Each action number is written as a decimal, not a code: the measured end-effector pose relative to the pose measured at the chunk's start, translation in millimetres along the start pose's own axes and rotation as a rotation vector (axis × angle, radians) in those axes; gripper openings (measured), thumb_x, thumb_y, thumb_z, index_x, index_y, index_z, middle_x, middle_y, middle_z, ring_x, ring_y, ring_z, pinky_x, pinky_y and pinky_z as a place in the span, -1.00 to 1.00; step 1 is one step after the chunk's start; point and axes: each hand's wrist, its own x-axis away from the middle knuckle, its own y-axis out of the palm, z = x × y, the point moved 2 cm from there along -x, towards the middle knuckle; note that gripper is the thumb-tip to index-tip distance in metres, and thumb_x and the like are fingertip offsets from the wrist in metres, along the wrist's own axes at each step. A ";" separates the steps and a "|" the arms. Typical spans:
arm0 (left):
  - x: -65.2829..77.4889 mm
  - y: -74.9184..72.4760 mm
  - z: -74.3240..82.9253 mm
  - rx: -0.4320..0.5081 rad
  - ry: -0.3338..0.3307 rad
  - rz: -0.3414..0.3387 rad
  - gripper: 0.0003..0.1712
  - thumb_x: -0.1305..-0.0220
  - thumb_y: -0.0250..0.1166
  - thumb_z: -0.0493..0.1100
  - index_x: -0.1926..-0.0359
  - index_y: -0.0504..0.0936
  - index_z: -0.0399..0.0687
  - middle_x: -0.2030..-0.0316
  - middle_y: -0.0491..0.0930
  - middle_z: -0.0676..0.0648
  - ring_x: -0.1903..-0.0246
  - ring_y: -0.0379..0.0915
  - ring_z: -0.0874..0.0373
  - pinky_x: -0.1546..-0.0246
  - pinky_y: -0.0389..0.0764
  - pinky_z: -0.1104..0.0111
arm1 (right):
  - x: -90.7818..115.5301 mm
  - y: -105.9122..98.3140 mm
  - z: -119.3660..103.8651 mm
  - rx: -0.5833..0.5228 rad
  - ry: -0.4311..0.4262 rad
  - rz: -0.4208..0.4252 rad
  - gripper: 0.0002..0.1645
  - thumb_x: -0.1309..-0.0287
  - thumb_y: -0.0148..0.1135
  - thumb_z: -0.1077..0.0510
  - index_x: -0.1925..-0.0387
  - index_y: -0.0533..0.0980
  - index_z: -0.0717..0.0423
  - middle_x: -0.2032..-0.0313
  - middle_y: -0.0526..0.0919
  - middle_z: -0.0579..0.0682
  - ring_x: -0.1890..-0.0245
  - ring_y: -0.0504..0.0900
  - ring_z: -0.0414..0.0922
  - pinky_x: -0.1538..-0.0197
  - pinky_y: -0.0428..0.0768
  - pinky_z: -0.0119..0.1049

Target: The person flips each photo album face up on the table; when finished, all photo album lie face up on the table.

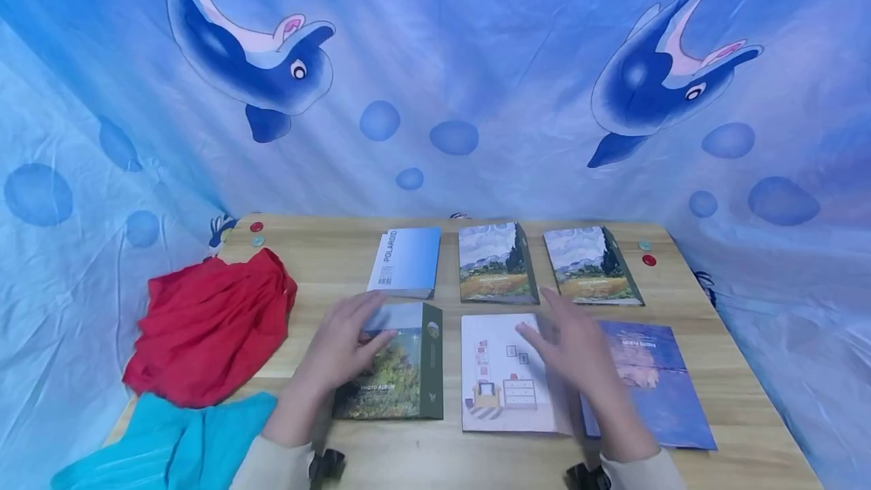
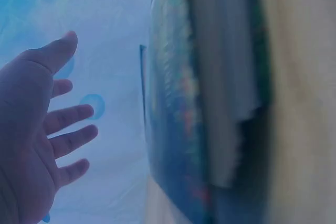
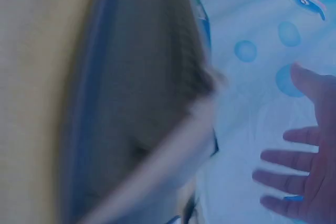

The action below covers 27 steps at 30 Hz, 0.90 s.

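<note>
My left hand hovers with extended fingers over the left side of a green meadow-cover photo album. In the left wrist view, the left hand has spread fingers and nothing in it; a blurred album edge stands beside it. My right hand is above the right side of a white album with a drawn room, partly hiding it. Just right of that hand lies a purple-blue photo album. The right wrist view shows the right hand with fingers apart and nothing in it.
Behind lie a blue-white Polaroid album and two landscape-cover albums, one in the middle and another right. A red cloth and a turquoise cloth bunch at left. Dolphin-print sheeting surrounds the wooden table.
</note>
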 end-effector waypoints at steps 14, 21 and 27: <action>-32.4 7.2 -15.8 0.083 -0.013 0.016 -0.41 -0.30 0.42 0.02 -0.25 0.59 -0.19 -0.23 0.55 -0.22 -0.25 0.45 -0.17 -0.26 0.45 -0.13 | -39.4 -6.1 -2.4 -0.177 -0.025 0.067 -0.26 -0.31 0.28 -0.24 -0.33 0.46 0.12 -0.18 0.61 0.17 -0.15 0.58 0.17 -0.20 0.49 0.25; -48.0 11.2 -18.9 0.098 -0.029 0.003 -0.32 -0.30 0.41 -0.04 -0.37 0.47 -0.16 -0.32 0.45 -0.23 -0.34 0.33 -0.18 -0.35 0.33 -0.13 | -52.1 -2.5 -8.8 -0.201 -0.059 0.017 -0.25 -0.32 0.29 -0.21 -0.36 0.44 0.13 -0.20 0.59 0.19 -0.19 0.55 0.19 -0.25 0.47 0.23; -61.6 8.6 -20.2 0.089 -0.026 -0.020 -0.27 -0.31 0.41 -0.01 -0.41 0.42 -0.14 -0.37 0.38 -0.25 -0.36 0.29 -0.21 -0.36 0.30 -0.16 | -54.4 -22.9 -22.7 -0.144 -0.102 -0.099 -0.19 -0.31 0.29 -0.24 -0.40 0.40 0.14 -0.29 0.53 0.19 -0.22 0.53 0.20 -0.27 0.45 0.25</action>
